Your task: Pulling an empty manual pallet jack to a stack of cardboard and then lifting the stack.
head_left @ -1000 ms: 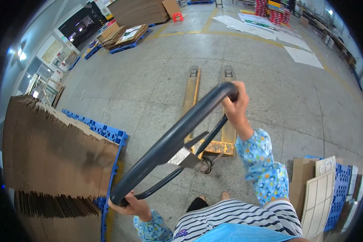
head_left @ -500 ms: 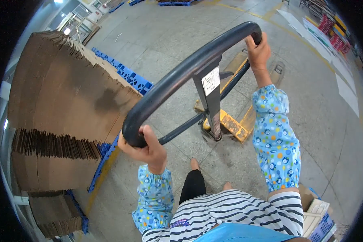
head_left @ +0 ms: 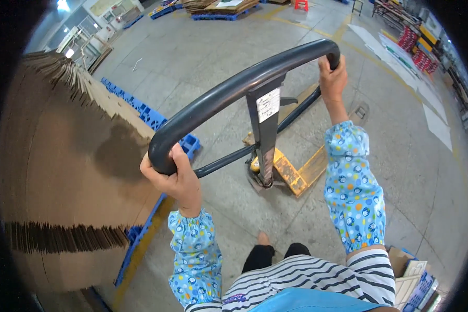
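At seven o'clock the left hand wraps its fingers around the near end of the dark loop handle. The right hand grips its far end at one o'clock. Beyond, the yellow pallet jack sits on the concrete floor; stacked cardboard stands at nine o'clock.

A single head-worn fisheye view looks steeply down and forward from close above the person's arms. The handle fills the centre, the floor stretches beyond, and edges bend toward the dark rim.
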The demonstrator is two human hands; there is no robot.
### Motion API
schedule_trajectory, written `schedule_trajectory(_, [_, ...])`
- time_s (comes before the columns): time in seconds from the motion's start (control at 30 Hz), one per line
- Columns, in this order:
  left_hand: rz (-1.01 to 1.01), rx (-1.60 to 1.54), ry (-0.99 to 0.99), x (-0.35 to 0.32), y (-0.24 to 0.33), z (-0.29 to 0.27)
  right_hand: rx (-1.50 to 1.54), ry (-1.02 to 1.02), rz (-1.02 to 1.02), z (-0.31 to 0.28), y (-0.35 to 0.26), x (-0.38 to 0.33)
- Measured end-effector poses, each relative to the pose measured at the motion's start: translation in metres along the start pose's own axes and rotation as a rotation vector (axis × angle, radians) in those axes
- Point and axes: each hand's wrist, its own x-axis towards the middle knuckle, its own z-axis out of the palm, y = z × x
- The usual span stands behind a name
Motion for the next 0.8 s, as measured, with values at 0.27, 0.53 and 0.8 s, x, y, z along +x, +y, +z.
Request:
schedule_trajectory(0.27, [-0.021, -0.046, 0.058, 0.036, -0.030, 0.006, -0.006, 0.000, 0.021, 0.004, -0.024, 0.001])
schedule_trajectory(0.53, [0.032, -0.031, 0.105, 0.072, -0.040, -0.010, 0.136, -0.001, -0.078, -0.005, -0.062, 0.004])
schedule_trajectory(0.8, [-0.024, -0.090, 0.173, 0.132, -0.059, 0.029, 0.141, -0.028, -0.175, -0.005, -0.083, 0.010])
